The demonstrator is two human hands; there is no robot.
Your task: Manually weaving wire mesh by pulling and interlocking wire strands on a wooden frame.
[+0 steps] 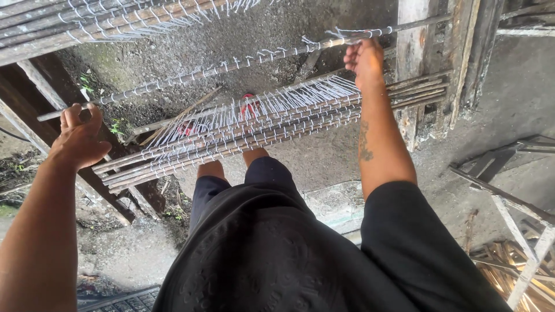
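Note:
A long thin rod [231,65] wrapped with white thread loops runs across the view at chest height. My left hand [78,136] grips its left end, and my right hand [364,58] grips it near its right end. Just below lies a bundle of similar rods [243,136] strung with white threads, resting on wooden supports. My legs in dark shorts and red sandals [247,104] show under the bundle.
More thread-wrapped rods [104,20] lie at the top left. A weathered wooden post [413,63] stands to the right, dark wooden beams [34,98] to the left, a wooden frame [509,202] and bamboo strips [509,277] at the lower right. The ground is concrete.

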